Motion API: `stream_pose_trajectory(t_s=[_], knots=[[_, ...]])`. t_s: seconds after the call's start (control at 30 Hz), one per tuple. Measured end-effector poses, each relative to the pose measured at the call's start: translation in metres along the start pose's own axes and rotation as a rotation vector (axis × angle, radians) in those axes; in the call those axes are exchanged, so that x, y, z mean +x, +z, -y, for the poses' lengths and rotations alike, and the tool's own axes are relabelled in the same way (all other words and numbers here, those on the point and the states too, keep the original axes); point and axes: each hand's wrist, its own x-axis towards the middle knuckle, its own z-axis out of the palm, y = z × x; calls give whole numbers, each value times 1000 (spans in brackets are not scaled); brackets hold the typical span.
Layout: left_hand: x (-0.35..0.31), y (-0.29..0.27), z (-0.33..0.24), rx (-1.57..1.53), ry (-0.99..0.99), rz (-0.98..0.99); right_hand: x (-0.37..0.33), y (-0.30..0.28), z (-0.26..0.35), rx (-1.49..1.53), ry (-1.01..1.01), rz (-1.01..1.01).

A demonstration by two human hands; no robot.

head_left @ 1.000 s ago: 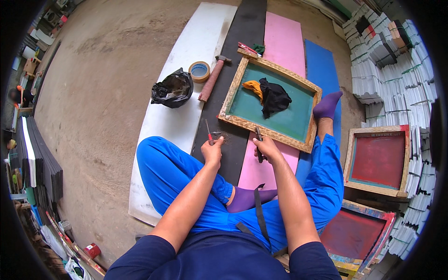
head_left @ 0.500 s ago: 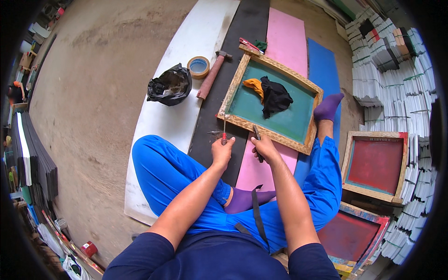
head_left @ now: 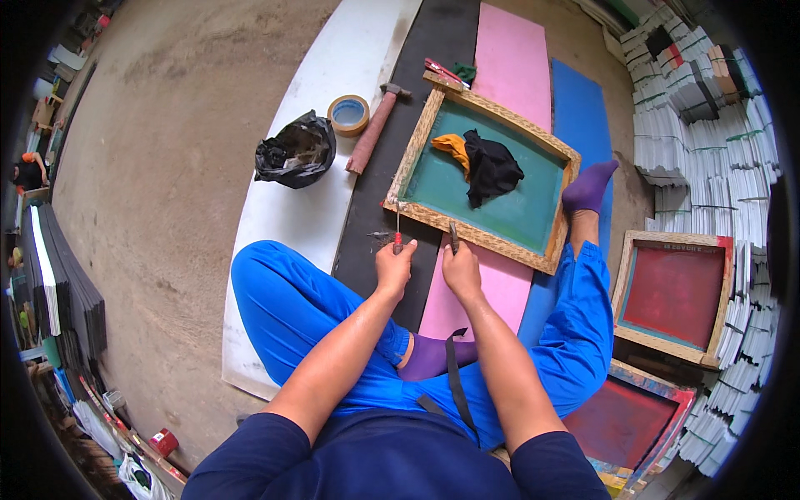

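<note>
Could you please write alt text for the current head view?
A person's left hand holds a thin-shafted, red-handled tool, the right hand a dark tool, by a wooden frame; black cloth and orange cloth lie on its green panel.

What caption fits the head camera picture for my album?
Left hand holds a red-handled tool, right hand a dark tool, by a wooden frame.

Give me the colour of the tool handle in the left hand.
Red; the tool handle shows best in the head view.
</note>
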Motion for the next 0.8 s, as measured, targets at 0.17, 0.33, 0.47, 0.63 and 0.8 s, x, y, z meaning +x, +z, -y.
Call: stream_pose_trajectory(t_s=[0.17, 0.33, 0.47, 0.63, 0.8], knots=[[-5, -10, -4, -115, -36, 16, -6, -4, 2, 130, 13, 15], [-9, -20, -11, -170, -46, 121, -27, 4, -2, 353, -31, 261], [-10, -28, -11, -223, -56, 145, -48, 2, 25, 424, 37, 543], [-5, -34, -2, -255, -73, 69, -46, 11, 27, 580, 82, 755], [-1, -36, -1, -228, -45, 26, -43, 5, 35, 707, 269, 928]])
